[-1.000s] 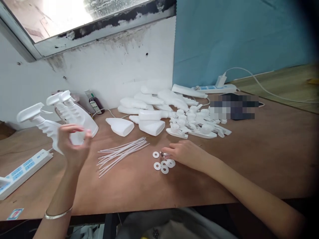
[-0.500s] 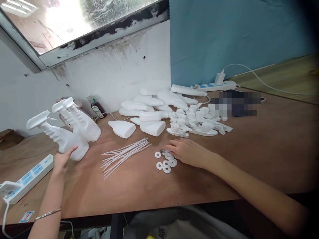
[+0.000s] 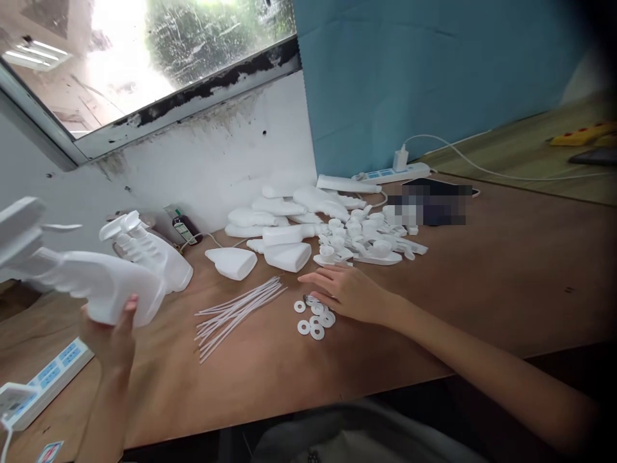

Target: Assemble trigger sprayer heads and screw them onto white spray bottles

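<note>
My left hand (image 3: 113, 337) is closed round the body of a white spray bottle (image 3: 116, 286), raised at the left and tilted, its trigger head pointing left. My right hand (image 3: 354, 292) hovers at or just over a small group of flat white washers (image 3: 317, 331), fingers stretched out and apart; whether the fingertips touch a washer I cannot tell. Between the hands lies a loose bundle of thin white tubes (image 3: 238, 315). White trigger sprayer heads (image 3: 371, 247) are heaped beyond my right hand, with headless white bottles (image 3: 289, 254) lying beside them.
More spray bottles with heads (image 3: 164, 257) stand behind the held one. A dark bottle with a green cap (image 3: 184, 228) is near the wall. Power strips (image 3: 53, 379) lie front left and at the back (image 3: 393, 172). A dark tablet-like object (image 3: 436, 186), partly blurred, lies back right.
My left hand has lifted the spray bottle up and left, nearer the camera. My right hand stays by the washers, its fingers a little more spread. The view has shifted slightly.
</note>
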A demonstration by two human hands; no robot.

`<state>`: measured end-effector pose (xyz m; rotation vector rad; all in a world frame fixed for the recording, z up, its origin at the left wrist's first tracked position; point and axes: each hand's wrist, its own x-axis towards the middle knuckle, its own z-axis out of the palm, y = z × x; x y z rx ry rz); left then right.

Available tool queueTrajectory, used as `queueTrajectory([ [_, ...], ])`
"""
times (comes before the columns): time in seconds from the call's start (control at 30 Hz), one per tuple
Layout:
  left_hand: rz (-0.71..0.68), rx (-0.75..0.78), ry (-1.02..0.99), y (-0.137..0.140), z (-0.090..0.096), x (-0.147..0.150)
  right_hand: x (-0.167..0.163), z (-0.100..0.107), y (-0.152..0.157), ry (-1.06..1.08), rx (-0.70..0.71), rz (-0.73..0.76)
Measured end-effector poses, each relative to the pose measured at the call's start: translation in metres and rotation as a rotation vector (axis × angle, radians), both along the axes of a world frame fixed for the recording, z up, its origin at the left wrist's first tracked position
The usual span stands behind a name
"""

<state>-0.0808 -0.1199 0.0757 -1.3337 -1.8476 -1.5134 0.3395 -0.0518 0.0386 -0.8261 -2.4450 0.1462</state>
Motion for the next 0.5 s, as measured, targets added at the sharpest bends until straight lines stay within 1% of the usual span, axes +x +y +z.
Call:
queueTrajectory([
  [0.03,0.006,-0.006,0.003,0.004,0.005,0.016,-0.001,0.003,-0.003,0.105,-0.119,0.025],
  [0.07,0.025,-0.003,0.058,0.009,0.009,0.034,-0.003,0.006,-0.006,0.222,-0.264,0.055],
  [0.1,0.013,-0.007,0.167,0.014,0.012,0.053,-0.004,0.009,-0.009,0.350,-0.424,0.092],
  [0.13,-0.058,-0.017,0.306,0.019,0.014,0.071,-0.006,0.012,-0.011,0.479,-0.587,0.140],
  [0.2,-0.225,0.021,0.576,0.029,0.016,0.102,-0.009,0.015,-0.013,0.705,-0.882,0.244],
  [0.27,-0.267,0.095,0.782,0.035,0.013,0.126,-0.009,0.016,-0.011,0.878,-1.110,0.313],
  [0.3,-0.261,0.147,0.838,0.037,0.009,0.135,-0.009,0.016,-0.009,0.960,-1.191,0.314],
  [0.37,-0.249,0.224,0.892,0.038,-0.001,0.146,-0.007,0.015,-0.004,1.134,-1.272,0.247],
  [0.43,-0.267,0.248,0.889,0.037,-0.013,0.152,-0.004,0.014,0.002,1.260,-1.287,0.126],
  [0.5,-0.290,0.230,0.868,0.037,-0.024,0.154,-0.003,0.013,0.004,1.299,-1.291,0.016],
])
